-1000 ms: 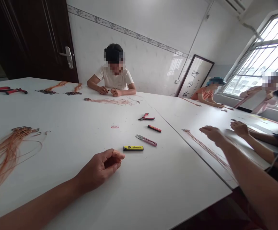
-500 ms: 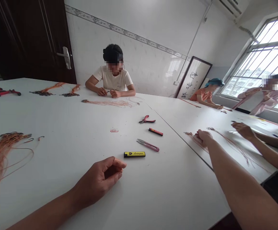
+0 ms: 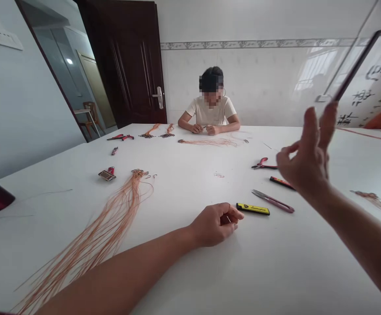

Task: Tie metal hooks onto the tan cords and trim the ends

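Note:
My left hand (image 3: 214,224) rests on the white table (image 3: 259,267), fingers loosely curled and thumb a little apart from them, with nothing visible inside. Just beyond its fingertips lies a yellow lighter (image 3: 253,209). My right hand (image 3: 307,164) is raised above the table on the right. Its thumb and index finger come together, while the other fingers point up; anything pinched there is too small to make out. Below and beside it are thread snips (image 3: 273,201), a red lighter (image 3: 282,183) and red-handled pliers (image 3: 263,164), partly covered by the hand.
A bundle of fishing hooks (image 3: 139,173) with long orange lines spreads across the left. Another hook bundle (image 3: 366,195) lies at the right. A small box (image 3: 107,175) and more pliers (image 3: 121,137) sit farther left. Opposite, a person (image 3: 210,109) works with both hands.
My view has swung left. The right hand has lifted from the hook bundle on the right and come up over the tools. My left hand keeps its curled pose near the yellow lighter.

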Demonstrator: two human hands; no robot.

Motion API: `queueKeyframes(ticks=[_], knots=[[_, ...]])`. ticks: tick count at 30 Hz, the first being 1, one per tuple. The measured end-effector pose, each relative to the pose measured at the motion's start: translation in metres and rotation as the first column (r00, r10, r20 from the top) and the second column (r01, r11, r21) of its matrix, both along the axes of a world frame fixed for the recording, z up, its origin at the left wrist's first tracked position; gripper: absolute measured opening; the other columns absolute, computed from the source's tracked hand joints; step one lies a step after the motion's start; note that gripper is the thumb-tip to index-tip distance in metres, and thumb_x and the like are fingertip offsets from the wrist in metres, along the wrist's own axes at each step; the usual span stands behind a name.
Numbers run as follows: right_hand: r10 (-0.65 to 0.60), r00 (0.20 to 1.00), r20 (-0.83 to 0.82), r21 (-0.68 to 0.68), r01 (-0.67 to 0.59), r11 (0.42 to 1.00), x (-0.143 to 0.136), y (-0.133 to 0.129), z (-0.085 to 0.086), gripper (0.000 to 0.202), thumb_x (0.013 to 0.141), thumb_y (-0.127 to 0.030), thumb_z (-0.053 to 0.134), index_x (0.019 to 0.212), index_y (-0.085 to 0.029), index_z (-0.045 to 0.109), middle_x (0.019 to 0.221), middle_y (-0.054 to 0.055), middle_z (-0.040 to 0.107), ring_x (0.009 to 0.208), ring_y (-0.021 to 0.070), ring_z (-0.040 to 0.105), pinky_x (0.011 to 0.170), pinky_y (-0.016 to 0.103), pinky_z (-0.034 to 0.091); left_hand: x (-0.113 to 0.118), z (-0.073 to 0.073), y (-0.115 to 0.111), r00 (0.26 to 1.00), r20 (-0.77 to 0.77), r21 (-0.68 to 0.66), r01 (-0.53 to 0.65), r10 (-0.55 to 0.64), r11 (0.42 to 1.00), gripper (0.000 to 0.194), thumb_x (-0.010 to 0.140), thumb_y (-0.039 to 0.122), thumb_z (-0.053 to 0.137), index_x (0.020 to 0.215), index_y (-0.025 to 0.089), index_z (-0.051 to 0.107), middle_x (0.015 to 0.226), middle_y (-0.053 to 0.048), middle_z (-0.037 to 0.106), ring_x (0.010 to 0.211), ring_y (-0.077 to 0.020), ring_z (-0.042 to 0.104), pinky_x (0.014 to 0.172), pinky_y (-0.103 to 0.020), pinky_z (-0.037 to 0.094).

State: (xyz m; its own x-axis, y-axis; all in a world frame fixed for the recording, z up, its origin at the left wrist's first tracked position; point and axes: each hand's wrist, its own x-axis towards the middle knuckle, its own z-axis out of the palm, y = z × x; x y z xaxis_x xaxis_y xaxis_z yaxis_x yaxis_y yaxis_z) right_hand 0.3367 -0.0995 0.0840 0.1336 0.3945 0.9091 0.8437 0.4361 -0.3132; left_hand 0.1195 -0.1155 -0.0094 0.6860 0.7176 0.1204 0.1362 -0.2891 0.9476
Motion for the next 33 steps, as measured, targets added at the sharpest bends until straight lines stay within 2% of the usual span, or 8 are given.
queueKeyframes(ticks=[2,5,7,10,15,19,25,33], knots=[[0.026,0.992,0.121,0.081,-0.036,0.996,-0.047,-0.015,0.003,0.052,0.073,-0.005,0.044,0.12,-0.024,0.04,0.136,0.011,0.021,0.116,0.0259,0.037,0.073,0.035,0.043,0.001,-0.001,0.0,1.0,0.027,0.018,-0.013,0.012,1.0,0.022,0.073,0.021,0.051,0.094,0.018,0.057,0.084,-0.005,0.057,0.067,-0.0105,0.051,0.059,-0.025,0.043],[0.308,0.928,0.21,0.161,-0.344,0.925,-0.092,-0.045,-0.029,0.055,0.072,-0.007,0.05,0.12,-0.029,0.037,0.121,0.009,0.04,0.101,0.0232,0.049,0.067,0.034,0.049,-0.004,0.004,0.016,0.981,0.006,0.181,-0.19,0.193,0.965,0.023,0.075,0.023,0.049,0.096,0.019,0.056,0.081,-0.003,0.059,0.062,-0.0099,0.052,0.055,-0.023,0.043],[0.547,0.739,0.394,-0.109,-0.553,0.826,-0.108,-0.063,-0.058,0.047,0.075,-0.011,0.048,0.116,-0.032,0.04,0.116,0.007,0.046,0.085,0.0183,0.054,0.065,0.033,0.05,-0.018,0.011,0.038,0.893,-0.039,0.388,-0.4,0.448,0.83,0.023,0.076,0.022,0.046,0.097,0.02,0.056,0.083,-0.002,0.06,0.065,-0.0112,0.054,0.06,-0.024,0.045],[0.648,0.57,0.505,-0.285,-0.598,0.749,-0.119,-0.073,-0.086,0.04,0.075,-0.011,0.048,0.112,-0.026,0.046,0.113,0.007,0.051,0.071,0.0132,0.054,0.061,0.029,0.049,-0.059,0.023,0.08,0.679,-0.067,0.525,-0.599,0.731,0.605,0.029,0.072,0.015,0.046,0.099,0.02,0.056,0.099,-0.006,0.055,0.081,-0.0154,0.055,0.074,-0.027,0.044],[0.688,0.621,0.374,-0.414,-0.552,0.724,-0.117,-0.061,-0.094,0.042,0.072,-0.003,0.039,0.112,-0.017,0.044,0.117,0.014,0.046,0.076,0.0131,0.053,0.067,0.031,0.048,-0.125,0.024,0.124,0.38,-0.141,0.596,-0.705,0.914,0.385,0.033,0.069,0.015,0.049,0.102,0.018,0.051,0.098,-0.011,0.054,0.099,-0.0253,0.049,0.086,-0.038,0.035],[0.681,0.648,0.34,-0.417,-0.546,0.727,-0.11,-0.057,-0.095,0.038,0.073,-0.003,0.038,0.106,-0.019,0.046,0.116,0.012,0.045,0.074,0.0119,0.052,0.064,0.029,0.047,-0.14,0.014,0.133,0.298,-0.24,0.612,-0.692,0.924,0.383,0.033,0.067,0.019,0.053,0.1,0.018,0.051,0.086,-0.011,0.059,0.093,-0.0274,0.052,0.08,-0.038,0.036],[0.686,0.665,0.296,-0.425,-0.552,0.717,-0.109,-0.052,-0.098,0.032,0.075,-0.005,0.036,0.101,-0.019,0.048,0.114,0.013,0.046,0.069,0.011,0.051,0.059,0.028,0.046,-0.14,0.011,0.136,0.307,-0.278,0.601,-0.684,0.91,0.414,0.033,0.067,0.015,0.049,0.1,0.019,0.051,0.083,-0.01,0.062,0.086,-0.0277,0.054,0.073,-0.036,0.036],[0.64,0.768,-0.022,-0.498,-0.564,0.659,-0.105,-0.042,-0.096,0.027,0.079,-0.013,0.039,0.102,-0.022,0.05,0.104,0.008,0.051,0.063,0.0093,0.052,0.058,0.027,0.048,-0.111,0.036,0.112,0.574,-0.124,0.453,-0.693,0.809,0.561,0.04,0.07,0.025,0.047,0.109,0.021,0.041,0.071,0.0,0.059,0.057,-0.0134,0.052,0.055,-0.025,0.038]])
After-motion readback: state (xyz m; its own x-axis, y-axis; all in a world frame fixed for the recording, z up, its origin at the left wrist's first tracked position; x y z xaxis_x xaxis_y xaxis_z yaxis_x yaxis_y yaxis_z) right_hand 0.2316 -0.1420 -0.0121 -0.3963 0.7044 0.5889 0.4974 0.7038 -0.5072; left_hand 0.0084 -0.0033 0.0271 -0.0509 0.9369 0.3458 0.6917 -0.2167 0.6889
